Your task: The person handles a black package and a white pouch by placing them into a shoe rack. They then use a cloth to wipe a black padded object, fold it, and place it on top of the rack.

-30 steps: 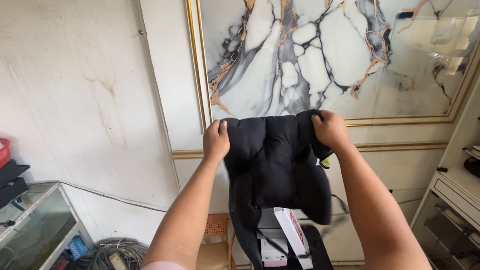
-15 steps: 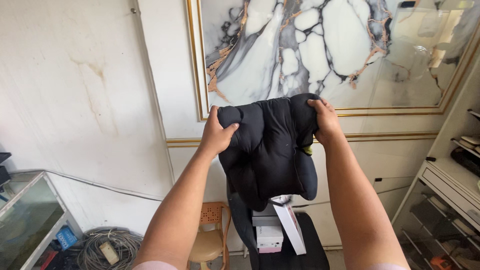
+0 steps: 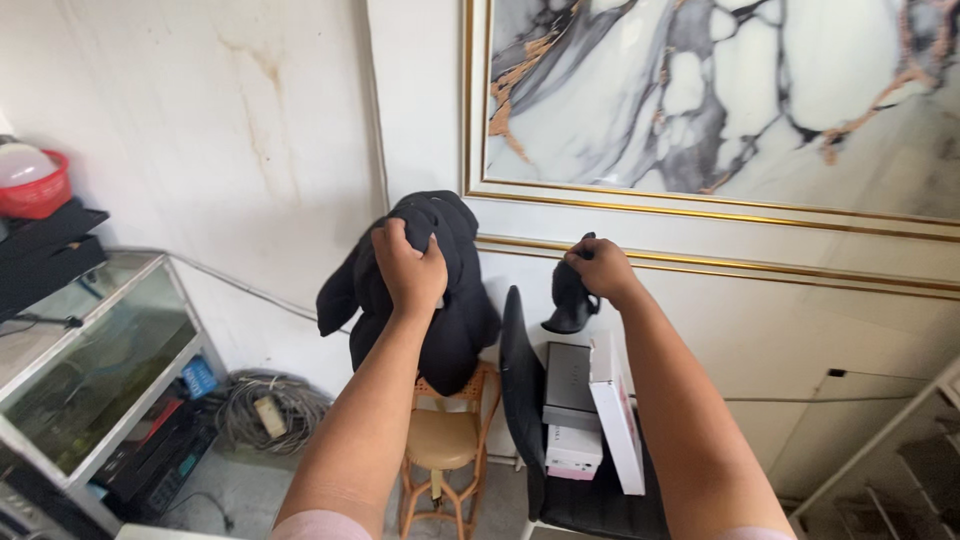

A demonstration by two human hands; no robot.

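Note:
My left hand point(image 3: 408, 268) grips a bunched black padded garment point(image 3: 455, 300), holding it up in front of the wall, above a small wooden stool point(image 3: 440, 440). My right hand point(image 3: 598, 270) pinches another black part of cloth point(image 3: 570, 300), which hangs down over a black chair point(image 3: 520, 400). I cannot tell whether the two black pieces are joined. Both arms reach forward from the bottom of the view.
Grey and white boxes point(image 3: 590, 400) are stacked on the black chair. A glass cabinet point(image 3: 90, 370) stands at left with a red bowl point(image 3: 40, 185) above it. Coiled cables point(image 3: 260, 410) lie on the floor. A marble-patterned panel point(image 3: 720, 90) with gold trim covers the wall.
My hands have come down and moved apart. The garment, earlier held spread between both hands, now hangs bunched mostly from my left hand. The view has swung left and downward.

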